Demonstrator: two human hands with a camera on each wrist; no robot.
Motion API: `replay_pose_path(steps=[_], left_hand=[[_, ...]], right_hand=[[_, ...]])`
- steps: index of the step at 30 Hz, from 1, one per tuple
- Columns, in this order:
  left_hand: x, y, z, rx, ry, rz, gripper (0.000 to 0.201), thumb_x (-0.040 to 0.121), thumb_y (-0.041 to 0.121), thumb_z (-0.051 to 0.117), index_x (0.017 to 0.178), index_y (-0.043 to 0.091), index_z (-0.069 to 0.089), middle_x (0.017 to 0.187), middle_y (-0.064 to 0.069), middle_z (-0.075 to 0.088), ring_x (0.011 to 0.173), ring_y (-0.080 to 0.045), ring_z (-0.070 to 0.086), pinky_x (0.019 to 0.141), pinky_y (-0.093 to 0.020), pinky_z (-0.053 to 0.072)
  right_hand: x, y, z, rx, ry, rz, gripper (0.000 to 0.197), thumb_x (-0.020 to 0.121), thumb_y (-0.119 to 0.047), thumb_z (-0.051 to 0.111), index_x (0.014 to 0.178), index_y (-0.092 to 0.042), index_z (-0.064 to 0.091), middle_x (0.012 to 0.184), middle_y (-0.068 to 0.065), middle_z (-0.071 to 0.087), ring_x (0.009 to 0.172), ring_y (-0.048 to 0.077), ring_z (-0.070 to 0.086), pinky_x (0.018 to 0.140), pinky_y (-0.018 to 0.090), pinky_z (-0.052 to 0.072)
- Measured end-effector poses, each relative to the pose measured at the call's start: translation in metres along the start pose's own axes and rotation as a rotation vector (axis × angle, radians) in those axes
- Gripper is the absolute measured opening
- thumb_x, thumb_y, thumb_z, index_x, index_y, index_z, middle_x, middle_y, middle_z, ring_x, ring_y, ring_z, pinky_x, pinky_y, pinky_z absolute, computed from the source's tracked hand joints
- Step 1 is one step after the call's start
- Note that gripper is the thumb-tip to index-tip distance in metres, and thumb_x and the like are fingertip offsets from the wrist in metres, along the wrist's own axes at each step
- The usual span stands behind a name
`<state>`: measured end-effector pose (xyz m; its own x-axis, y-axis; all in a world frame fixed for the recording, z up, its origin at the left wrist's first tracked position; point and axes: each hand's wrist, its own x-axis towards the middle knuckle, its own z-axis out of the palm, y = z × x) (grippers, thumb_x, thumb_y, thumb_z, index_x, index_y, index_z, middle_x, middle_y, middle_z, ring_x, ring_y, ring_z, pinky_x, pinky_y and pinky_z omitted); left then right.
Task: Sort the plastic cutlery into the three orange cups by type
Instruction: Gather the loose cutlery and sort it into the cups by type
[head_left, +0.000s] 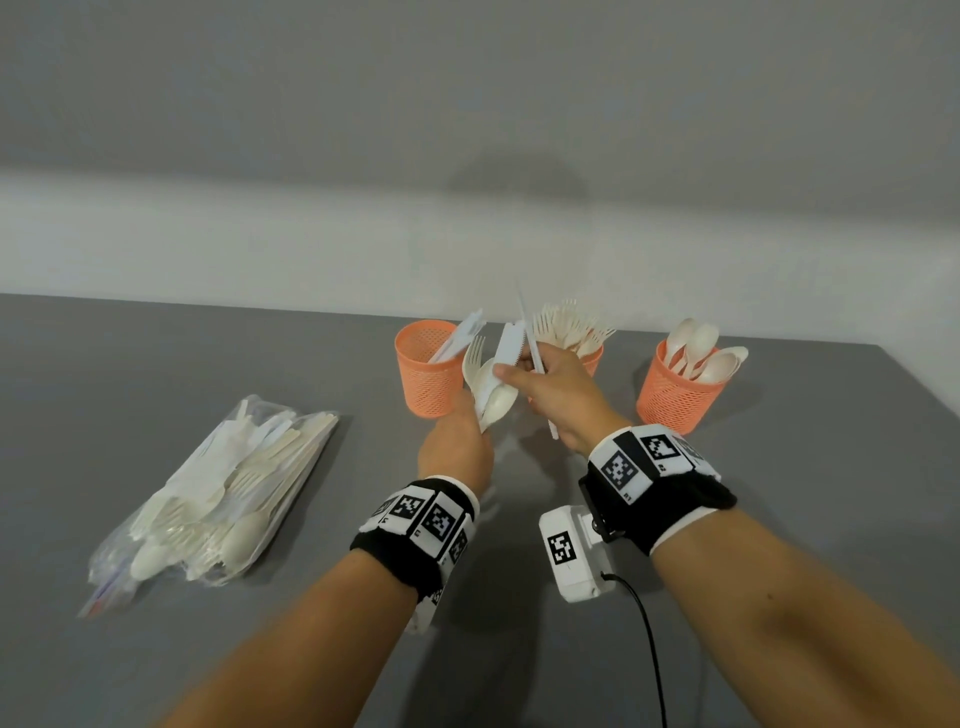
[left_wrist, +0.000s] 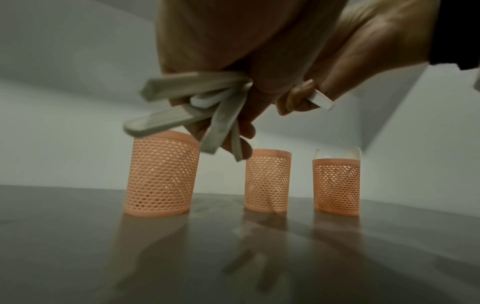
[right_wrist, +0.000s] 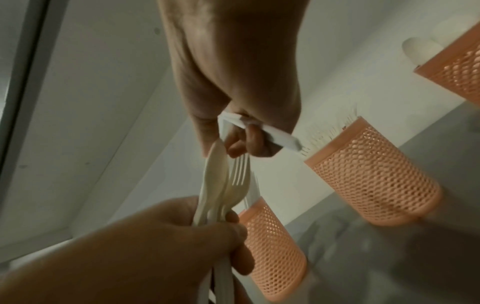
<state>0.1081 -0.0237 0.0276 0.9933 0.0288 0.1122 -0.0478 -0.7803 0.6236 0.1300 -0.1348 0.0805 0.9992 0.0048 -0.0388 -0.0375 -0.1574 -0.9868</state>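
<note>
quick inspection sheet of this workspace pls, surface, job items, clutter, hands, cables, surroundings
surface: grey table, matte.
job's things: three orange cups in a row; left holds knives, middle forks, right spoons; bag of unsorted cutlery lies at left.
clutter: nothing seen.
grippers: left hand grips a mixed bundle; right hand pinches a white knife while touching the bundle.
cables: black cable from the white wrist device.
surroundings: plain grey wall.

My head view is evenly lit and soft, its edges bowed. Both wrist views are dim and grainy; my left hand (left_wrist: 233, 51) looms dark and blurred, and the tabletop (left_wrist: 78, 257) shows glossy reflections and faint shadows.
</note>
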Motion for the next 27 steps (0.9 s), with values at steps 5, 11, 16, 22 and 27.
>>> replay_pose_path(steps=[5,11,16,22,27], left_hand=[[-0.003,-0.004,-0.003,0.010,-0.030,0.008,0.041,0.093,0.011,0.043,0.133,0.007,0.035,0.105,-0.019,0.063,0.095,-0.037,0.060,0.069,-0.035,0.038],[0.000,-0.031,-0.013,-0.093,-0.025,-0.113,0.034,0.094,0.006,0.034,0.127,0.000,0.038,0.105,-0.027,0.060,0.093,-0.041,0.058,0.073,-0.039,0.041],[0.007,-0.062,-0.024,-0.284,0.049,-0.253,0.020,0.093,0.005,0.035,0.107,-0.001,0.048,0.098,-0.024,0.061,0.092,-0.040,0.058,0.074,-0.039,0.042],[0.015,-0.064,-0.041,-0.731,0.037,-0.291,0.025,0.098,0.010,0.037,0.077,0.016,0.047,0.065,-0.003,0.049,0.046,-0.010,0.048,0.043,-0.013,0.039],[0.021,-0.073,-0.049,-0.854,-0.020,-0.301,0.021,0.099,0.015,0.038,0.086,0.013,0.055,0.065,-0.002,0.054,0.038,0.000,0.048,0.050,-0.022,0.041]], right_hand=[[0.009,-0.007,-0.003,0.083,0.076,-0.062,0.018,0.086,-0.004,0.062,0.072,-0.015,0.060,0.063,-0.005,0.059,0.046,-0.002,0.055,0.043,0.007,0.039],[0.033,-0.029,-0.012,0.269,0.283,-0.117,0.023,0.090,-0.011,0.056,0.071,-0.020,0.049,0.065,-0.002,0.050,0.041,0.000,0.039,0.039,0.013,0.030],[0.053,-0.044,-0.002,0.266,0.454,-0.315,0.021,0.089,-0.011,0.058,0.073,-0.020,0.048,0.077,0.002,0.054,0.062,0.006,0.047,0.060,0.014,0.040],[0.079,-0.014,0.055,-0.122,0.288,-0.271,0.004,0.083,-0.014,0.067,0.084,-0.011,0.067,0.090,0.012,0.062,0.081,0.021,0.056,0.078,0.034,0.047],[0.095,-0.010,0.063,-0.407,0.196,-0.182,0.044,0.090,-0.041,0.055,0.117,-0.006,0.055,0.120,0.014,0.046,0.090,0.019,0.050,0.081,0.025,0.037]])
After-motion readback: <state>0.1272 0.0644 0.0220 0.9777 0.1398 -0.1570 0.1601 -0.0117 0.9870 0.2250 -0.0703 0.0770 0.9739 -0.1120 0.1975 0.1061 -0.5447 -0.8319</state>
